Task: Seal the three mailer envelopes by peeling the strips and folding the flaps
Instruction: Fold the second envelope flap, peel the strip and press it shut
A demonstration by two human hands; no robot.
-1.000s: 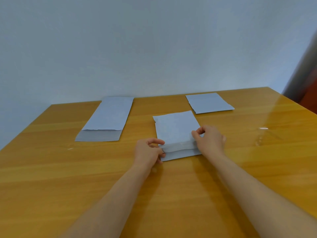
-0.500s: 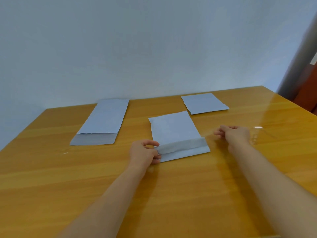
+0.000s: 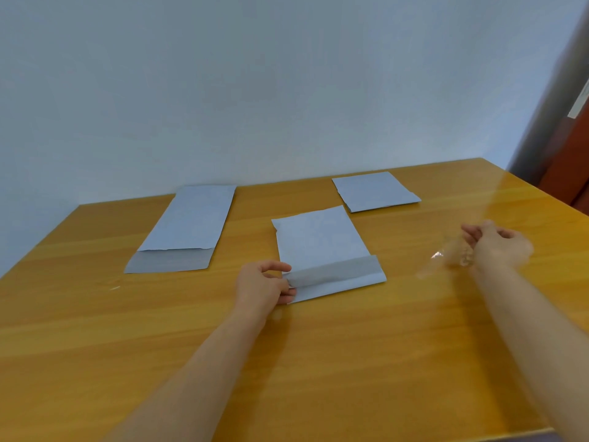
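Three grey mailer envelopes lie on the wooden table [image 3: 318, 362]. The middle envelope [image 3: 318, 244] lies in front of me, its flap [image 3: 338, 272] half raised at the near end. My left hand [image 3: 264, 287] pinches the flap's left corner. My right hand [image 3: 497, 244] is off to the right, closed on a clear peeled strip [image 3: 446, 260] that trails back toward the envelope. The left envelope [image 3: 188, 224] lies long and flat with its flap unfolded. The far right envelope [image 3: 374, 191] is short, with no flap showing.
A pale wall stands right behind the table's far edge. At the right, past the table's corner, there is a grey door frame [image 3: 548, 106] and a brown door [image 3: 570, 161]. A small clear scrap [image 3: 111, 287] lies near the table's left edge.
My right hand left the middle envelope's right corner and swept right, pulling the clear strip off the flap. My left hand kept its hold on the flap's left end.
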